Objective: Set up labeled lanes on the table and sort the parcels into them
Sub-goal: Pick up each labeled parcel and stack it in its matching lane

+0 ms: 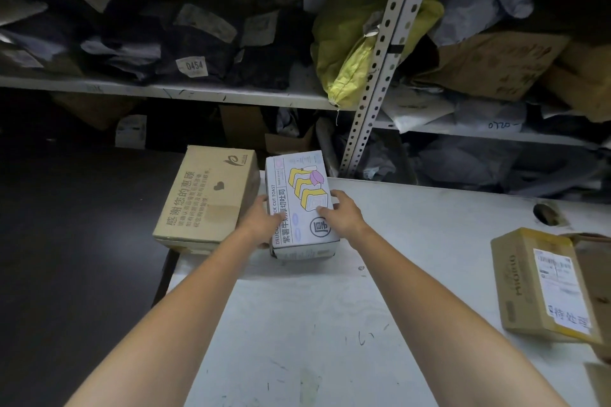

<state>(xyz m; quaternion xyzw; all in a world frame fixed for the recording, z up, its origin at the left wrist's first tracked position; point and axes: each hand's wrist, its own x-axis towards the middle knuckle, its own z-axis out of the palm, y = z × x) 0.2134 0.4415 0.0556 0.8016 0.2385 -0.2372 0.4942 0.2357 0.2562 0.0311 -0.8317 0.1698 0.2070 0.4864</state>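
While the white toast box [302,205] lies at the bench's [330,324] far left corner, it is gripped by both hands; the left hand [263,220] is curled round its left side, the right hand [342,211] round its right; a brown carton [208,198] is seen just beside.

- Toast box [302,182]: white, with yellow bread slices outlined in black, a purple patch and black lettering.
- Left carton [208,198]: tan, with dark print and a heart.
- Right carton [522,284]: tan, with a white label.
- Bench [330,324]: white, with dark scuffs.
- Sack [350,53]: yellow.
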